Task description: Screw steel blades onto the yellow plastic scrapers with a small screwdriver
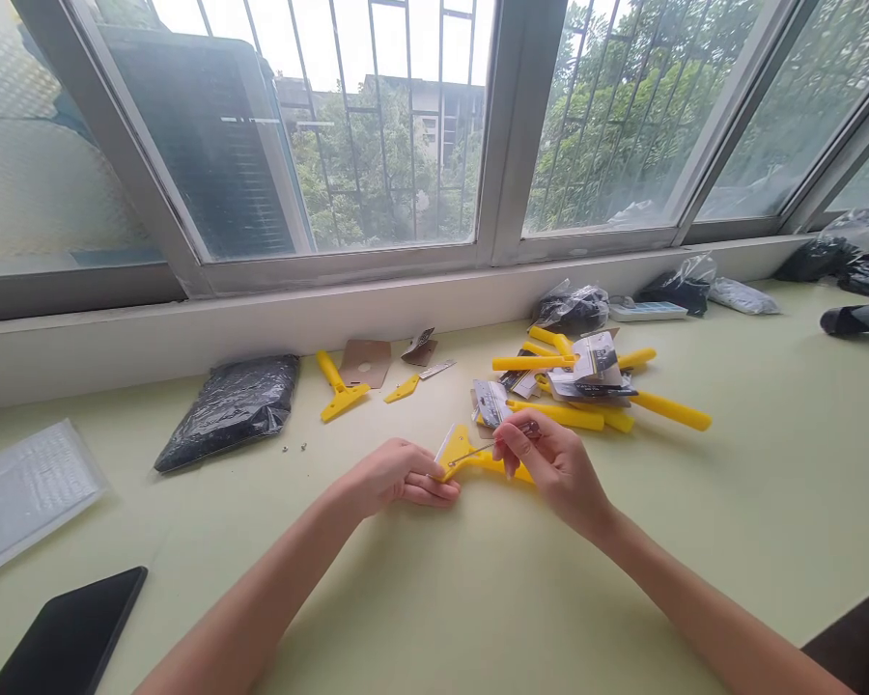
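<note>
My left hand (412,475) grips the head of a yellow scraper (460,446) just above the table, with a strip of blade showing along its edge. The scraper's handle runs off to the right, partly hidden behind my right hand (546,461). Pinched in those right fingers is a thin screwdriver (482,448), its tip touching a screw in the scraper head. Further back lie another yellow scraper (344,391), a loose yellow cover plate (403,388) and a bare blade (436,369). Tiny screws (303,447) rest on the table left of my hands.
A pile of yellow scrapers with card labels (598,362) lies behind my right hand. Along the left are a black plastic-wrapped packet (228,410), a clear plastic bag (33,497) and a phone (69,632). Bagged items (572,307) line the windowsill wall.
</note>
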`<state>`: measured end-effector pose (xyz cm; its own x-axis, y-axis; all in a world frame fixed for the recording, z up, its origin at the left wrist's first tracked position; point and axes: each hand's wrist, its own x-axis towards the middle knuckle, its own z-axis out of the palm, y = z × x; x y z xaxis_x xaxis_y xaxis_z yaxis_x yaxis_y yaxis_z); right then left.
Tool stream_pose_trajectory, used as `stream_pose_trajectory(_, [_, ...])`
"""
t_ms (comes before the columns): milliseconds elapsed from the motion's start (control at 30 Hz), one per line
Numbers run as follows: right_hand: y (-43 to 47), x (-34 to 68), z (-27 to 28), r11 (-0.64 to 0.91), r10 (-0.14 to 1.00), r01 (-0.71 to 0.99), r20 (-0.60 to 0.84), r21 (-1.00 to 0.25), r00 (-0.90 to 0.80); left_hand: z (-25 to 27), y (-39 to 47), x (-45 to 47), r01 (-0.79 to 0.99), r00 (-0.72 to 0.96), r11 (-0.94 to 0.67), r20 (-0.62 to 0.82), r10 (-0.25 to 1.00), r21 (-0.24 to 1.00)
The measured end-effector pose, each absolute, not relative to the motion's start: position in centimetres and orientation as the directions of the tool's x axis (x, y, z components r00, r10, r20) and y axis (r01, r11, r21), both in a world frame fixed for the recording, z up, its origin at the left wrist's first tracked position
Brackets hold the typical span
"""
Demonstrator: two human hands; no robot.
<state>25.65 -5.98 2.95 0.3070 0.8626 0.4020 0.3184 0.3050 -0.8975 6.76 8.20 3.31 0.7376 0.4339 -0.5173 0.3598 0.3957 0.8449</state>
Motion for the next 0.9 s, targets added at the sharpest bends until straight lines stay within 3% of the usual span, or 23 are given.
stream_pose_trajectory(900, [-5.6,25.52,2.89,0.306,0.857,0.359,0.42,-0.882,0.3,3.18,8.12,6.88,0.349,0.744,0.38,-0.5,0.444,0.857])
